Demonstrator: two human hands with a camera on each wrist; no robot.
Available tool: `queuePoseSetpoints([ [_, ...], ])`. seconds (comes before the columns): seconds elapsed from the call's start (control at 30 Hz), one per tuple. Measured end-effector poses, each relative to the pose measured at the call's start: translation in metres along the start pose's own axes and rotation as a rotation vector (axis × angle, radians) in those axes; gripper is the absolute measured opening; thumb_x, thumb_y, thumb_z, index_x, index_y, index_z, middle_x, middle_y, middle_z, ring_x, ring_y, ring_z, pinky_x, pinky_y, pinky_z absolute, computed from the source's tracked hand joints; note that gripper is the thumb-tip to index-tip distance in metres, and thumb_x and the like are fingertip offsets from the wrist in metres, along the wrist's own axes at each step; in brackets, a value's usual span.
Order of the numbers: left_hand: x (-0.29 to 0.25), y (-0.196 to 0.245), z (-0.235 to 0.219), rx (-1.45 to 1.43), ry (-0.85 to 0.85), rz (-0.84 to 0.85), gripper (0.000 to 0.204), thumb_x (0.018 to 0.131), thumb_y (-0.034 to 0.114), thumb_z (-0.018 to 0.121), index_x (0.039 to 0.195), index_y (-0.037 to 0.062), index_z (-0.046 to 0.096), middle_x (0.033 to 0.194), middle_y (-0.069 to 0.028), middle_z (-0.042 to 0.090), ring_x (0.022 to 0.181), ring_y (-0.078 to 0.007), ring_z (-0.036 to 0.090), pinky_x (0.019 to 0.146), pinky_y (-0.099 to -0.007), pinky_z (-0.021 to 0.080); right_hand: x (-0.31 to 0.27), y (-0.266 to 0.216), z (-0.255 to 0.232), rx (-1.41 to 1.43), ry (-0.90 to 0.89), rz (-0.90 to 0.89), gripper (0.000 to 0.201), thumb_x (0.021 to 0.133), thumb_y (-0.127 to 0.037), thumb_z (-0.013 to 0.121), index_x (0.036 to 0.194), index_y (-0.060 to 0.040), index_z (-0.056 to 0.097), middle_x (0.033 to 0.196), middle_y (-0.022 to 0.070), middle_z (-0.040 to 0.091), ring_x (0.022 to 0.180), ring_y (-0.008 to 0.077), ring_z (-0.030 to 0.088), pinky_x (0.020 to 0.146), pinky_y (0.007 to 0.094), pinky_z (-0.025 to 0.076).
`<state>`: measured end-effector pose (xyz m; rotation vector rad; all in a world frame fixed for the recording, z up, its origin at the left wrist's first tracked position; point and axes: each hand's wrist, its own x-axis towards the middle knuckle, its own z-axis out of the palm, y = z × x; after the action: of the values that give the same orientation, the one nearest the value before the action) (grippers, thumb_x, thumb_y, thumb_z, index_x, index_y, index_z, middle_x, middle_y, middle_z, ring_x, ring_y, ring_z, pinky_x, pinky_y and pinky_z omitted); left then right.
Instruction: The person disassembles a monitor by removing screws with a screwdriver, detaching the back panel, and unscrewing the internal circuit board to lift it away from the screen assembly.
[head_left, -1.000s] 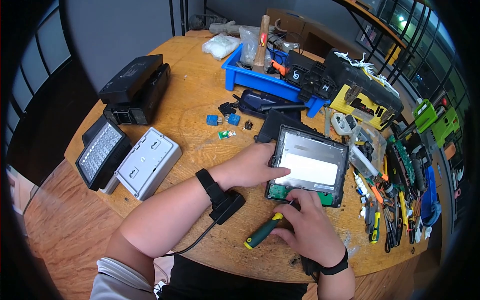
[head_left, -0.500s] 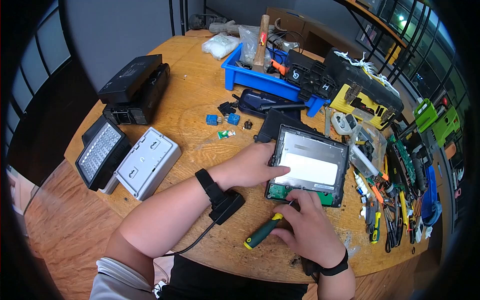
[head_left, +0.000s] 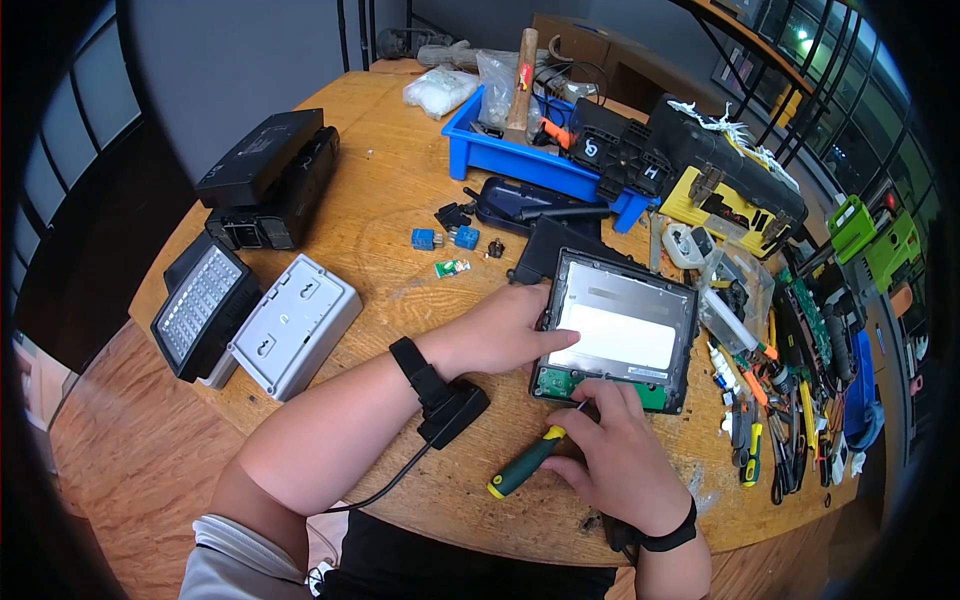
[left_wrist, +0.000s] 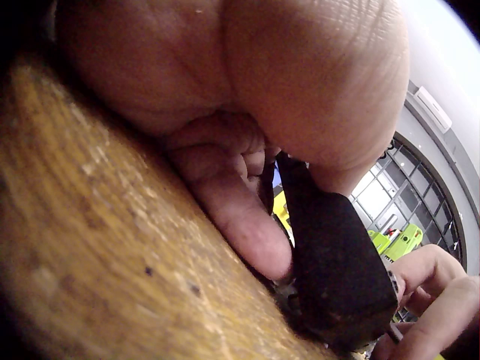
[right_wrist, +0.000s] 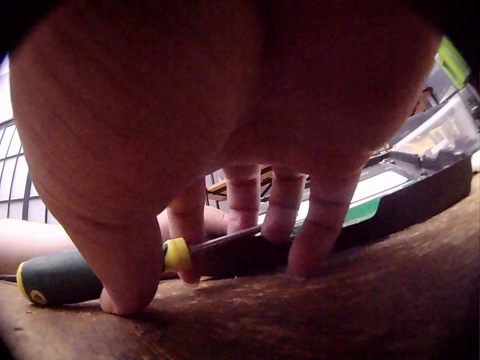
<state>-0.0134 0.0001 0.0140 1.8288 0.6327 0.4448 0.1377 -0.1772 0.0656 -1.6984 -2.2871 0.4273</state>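
Note:
A flat black-framed electronic device (head_left: 620,335) with a metal-backed panel, a white label and a green circuit board (head_left: 557,384) along its near edge stands tilted on the table. My left hand (head_left: 505,330) grips its left edge, thumb over the panel, other fingers down at the side; in the left wrist view those fingers (left_wrist: 255,232) lie close to the wood. My right hand (head_left: 625,450) holds a green-and-yellow screwdriver (head_left: 525,465), its shaft pointing to the board's edge. From the right wrist, the screwdriver's dark handle (right_wrist: 64,276) passes behind the thumb; its tip is hidden behind fingers.
Left on the wooden table (head_left: 400,160) are a white plastic housing (head_left: 300,325), an LED lamp (head_left: 205,305) and black cases (head_left: 270,180). Blue relays (head_left: 465,238) lie beyond my left hand. A blue tray (head_left: 520,160) stands behind, with many tools (head_left: 790,420) at right.

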Motion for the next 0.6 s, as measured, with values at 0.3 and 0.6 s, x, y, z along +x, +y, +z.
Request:
queuePoseSetpoints([
  [0.3,-0.0001,-0.0027,0.0023,-0.033,0.031,0.047,0.037,0.096,0.022,0.069,0.118,-0.0062,0.06,0.084,-0.0155,0.071,0.064,-0.0202,0.07,0.059,-0.0325,0.057,-0.0007,-0.0026,0.0001,-0.03,0.001,-0.004,0.041,0.079,-0.02,0.082,0.114,-0.007,0.066,0.12,0.0142,0.051,0.115,0.0362,0.05,0.095,0.0432,0.05],
  [0.6,-0.0013,0.0022,0.0021,-0.032,0.036,0.029,0.038,0.095,0.022,0.07,0.12,-0.0058,0.06,0.085,-0.0147,0.071,0.062,-0.0187,0.068,0.059,-0.0319,0.056,-0.0053,-0.007,-0.0001,-0.076,-0.016,-0.005,0.043,0.079,-0.023,0.081,0.116,-0.0067,0.067,0.124,0.0158,0.051,0.115,0.036,0.05,0.095,0.0429,0.05],
])
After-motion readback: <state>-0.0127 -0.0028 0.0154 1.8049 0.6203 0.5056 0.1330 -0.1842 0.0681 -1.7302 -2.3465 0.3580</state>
